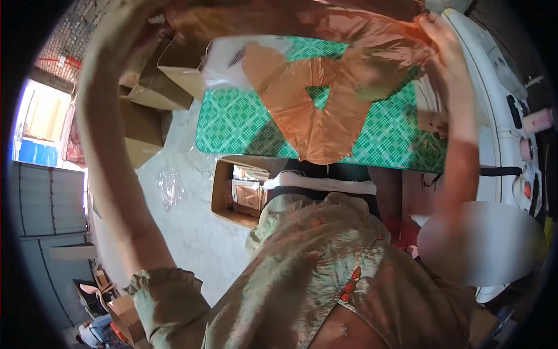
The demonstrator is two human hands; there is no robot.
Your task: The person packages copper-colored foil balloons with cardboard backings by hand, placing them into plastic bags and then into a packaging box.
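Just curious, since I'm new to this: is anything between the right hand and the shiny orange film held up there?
Nothing visible: the right hand is directly on the edge of the orange film.

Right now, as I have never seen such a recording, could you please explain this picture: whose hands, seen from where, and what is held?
No machine works here, only a person's two bare hands. The camera is worn on the head, looking forward and down, so the person's own green clothing fills the bottom. The right hand grips a shiny, partly see-through orange sheet. The left hand is raised opposite, too dim to judge its grip. Over the green checked table spreads an orange piece with a triangular opening; whether it lies flat or hangs from the sheet, I cannot tell.
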